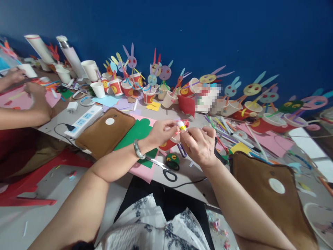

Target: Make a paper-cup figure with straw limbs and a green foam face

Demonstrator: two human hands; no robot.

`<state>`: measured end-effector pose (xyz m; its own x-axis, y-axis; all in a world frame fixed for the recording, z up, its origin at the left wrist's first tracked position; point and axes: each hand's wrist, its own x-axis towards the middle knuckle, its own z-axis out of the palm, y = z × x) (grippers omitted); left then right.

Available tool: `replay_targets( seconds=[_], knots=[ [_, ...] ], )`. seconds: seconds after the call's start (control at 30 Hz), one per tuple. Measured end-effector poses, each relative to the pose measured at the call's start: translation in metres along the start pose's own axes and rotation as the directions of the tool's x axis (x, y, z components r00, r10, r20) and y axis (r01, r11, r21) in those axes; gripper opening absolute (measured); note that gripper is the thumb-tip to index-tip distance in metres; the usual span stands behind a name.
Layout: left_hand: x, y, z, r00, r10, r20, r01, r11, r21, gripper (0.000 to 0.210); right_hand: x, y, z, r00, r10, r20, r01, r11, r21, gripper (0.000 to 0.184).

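My right hand [199, 146] is closed around a small glue stick [182, 126] with a white end and a yellow label. Beside it, the pinched fingers of my left hand [162, 133] hold a small pinkish-red piece [178, 132], too small to make out fully. Behind and below the hands is a red paper cup [169, 144], partly hidden. A dark green paper face [172, 160] with yellow eyes lies on the table, close to black-handled scissors [169, 173]. The scissors rest partly over pink paper [143, 170], near green paper [136, 133] under my left wrist.
Several cups with paper rabbit figures [131, 60] line the blue wall. Brown pouches [106, 130] [260, 173] lie on both sides. A power strip [84, 119] with a cable sits left. Coloured strips [229, 133] are at right. Another person's arm [26, 116] works at far left.
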<state>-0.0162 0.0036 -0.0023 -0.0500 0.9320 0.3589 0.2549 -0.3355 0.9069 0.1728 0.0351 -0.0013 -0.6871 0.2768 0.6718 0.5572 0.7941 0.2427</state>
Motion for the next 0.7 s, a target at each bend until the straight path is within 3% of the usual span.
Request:
replay_targets(
  seconds=[0.47,0.6,0.7],
  knots=[
    [0.003,-0.004,0.000,0.998,-0.040,0.047,0.048,0.984,-0.171,0.021,-0.004,0.006,0.009,0.993,0.111,0.042,-0.115,0.990,0.085,0.022],
    [-0.001,0.001,0.004,0.996,-0.052,0.077,0.063,0.986,-0.155,0.013,-0.004,0.019,0.015,0.979,0.203,0.032,-0.204,0.977,0.060,0.022],
    [-0.004,0.004,0.008,0.991,-0.090,0.097,0.104,0.984,-0.145,0.010,-0.002,0.026,0.016,0.947,0.317,-0.054,-0.308,0.943,0.126,0.018]
  ],
)
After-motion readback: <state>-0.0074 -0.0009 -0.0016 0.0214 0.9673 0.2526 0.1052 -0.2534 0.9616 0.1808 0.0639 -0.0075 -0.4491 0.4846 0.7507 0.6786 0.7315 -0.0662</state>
